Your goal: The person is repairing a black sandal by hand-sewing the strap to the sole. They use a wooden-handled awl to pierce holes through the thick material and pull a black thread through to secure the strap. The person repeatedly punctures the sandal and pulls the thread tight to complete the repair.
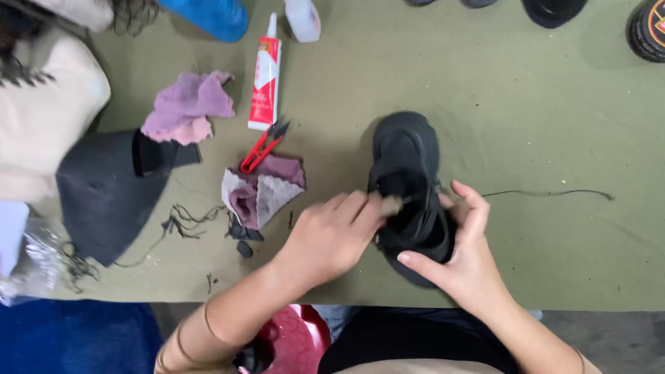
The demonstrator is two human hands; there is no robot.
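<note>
A black shoe (405,163) lies on the olive-green table cover (526,125), toe pointing away from me. My right hand (464,256) wraps around its heel end, thumb under the sole edge and fingers over the collar. My left hand (332,235) pinches a small pale tool or wad (391,205) and presses it at the shoe's opening. A thin dark thread (547,193) runs from the shoe out to the right across the cloth.
Left of the shoe lie a grey-and-mauve rag (267,190), red thread snips (263,147), a red-and-white glue tube (265,79), a pink cloth (187,107) and a black sheet of material (104,190). Dark scraps and threads (187,221) are scattered nearby. A round tin (648,31) sits far right.
</note>
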